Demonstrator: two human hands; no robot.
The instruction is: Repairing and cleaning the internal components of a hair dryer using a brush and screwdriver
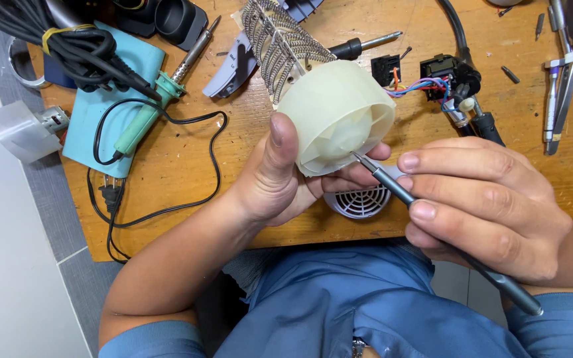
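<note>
My left hand [280, 179] grips a cream plastic fan housing [336, 116] with a coiled wire heating element [276, 40] sticking out of its far end. My thumb lies along the housing's left side and my fingers curl under it. My right hand [482, 205] holds a slim grey precision screwdriver [399, 192] like a pen. Its tip touches the open front of the housing, near the lower rim. Both hands hover over the near edge of a wooden table [187, 166].
A green soldering iron [150, 109] with a black cord lies on a teal mat [94, 113] at left. A white vent grille [359, 202] sits under my hands. Wired black connectors [442, 76], tweezers [555, 99], loose bits and a second screwdriver [363, 45] lie at the back.
</note>
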